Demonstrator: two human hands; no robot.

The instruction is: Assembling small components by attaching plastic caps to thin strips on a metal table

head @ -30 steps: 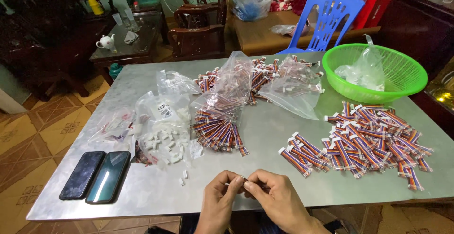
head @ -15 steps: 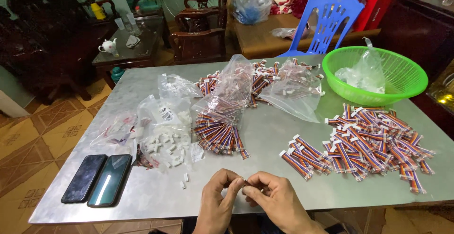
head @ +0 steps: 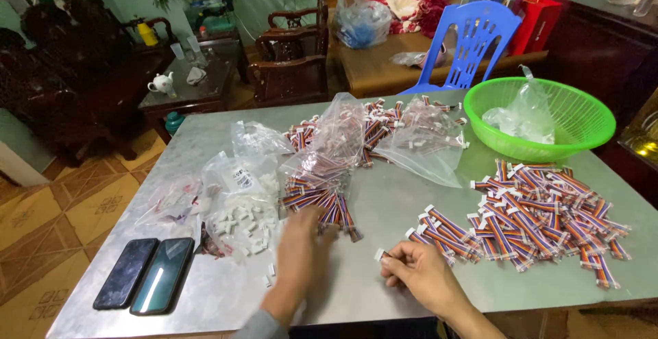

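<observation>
- Reaching toward twelve o'clock, the left hand point(head: 299, 243) is blurred over loose cables point(head: 322, 202); grip unclear.
- Right hand point(head: 419, 274) pinches a white-tipped cable point(head: 379, 254); better to keep it pinched near the tip.

Bare table point(head: 384, 205) runs between the bagged wire bundles point(head: 319, 198) and the loose wire pile point(head: 541, 212), open toward the left hand point(head: 301, 243). 2 phones point(head: 145, 274) and a bag of white connectors point(head: 240, 212) crowd the left side; a green basket point(head: 541, 116) blocks the far right.
</observation>
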